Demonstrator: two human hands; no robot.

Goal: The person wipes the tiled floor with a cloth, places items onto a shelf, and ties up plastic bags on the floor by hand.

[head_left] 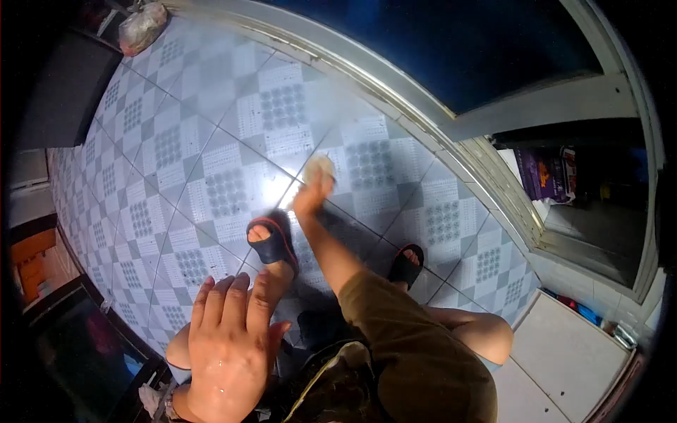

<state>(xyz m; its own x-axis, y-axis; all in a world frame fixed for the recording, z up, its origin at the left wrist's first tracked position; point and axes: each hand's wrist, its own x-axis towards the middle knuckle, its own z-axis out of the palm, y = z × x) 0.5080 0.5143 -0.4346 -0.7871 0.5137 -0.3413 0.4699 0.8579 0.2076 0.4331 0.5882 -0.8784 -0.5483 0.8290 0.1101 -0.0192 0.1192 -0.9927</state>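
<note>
Near the middle of the tiled floor, my right hand presses down on a pale, crumpled cloth. Its fingers rest over the cloth, and blur hides the exact grip. My right arm, in a brown sleeve, stretches forward between my knees. In the lower left foreground, my left hand is held up over my left knee with its back to the camera. Its fingers are extended, it holds nothing, and wet drops shine on its skin. Light glints off the tiles beside the cloth.
My feet in dark sandals stand either side of my right arm. A framed sliding door runs along the right, with a purple package behind it. A white cabinet is at lower right. A plastic bag sits at upper left.
</note>
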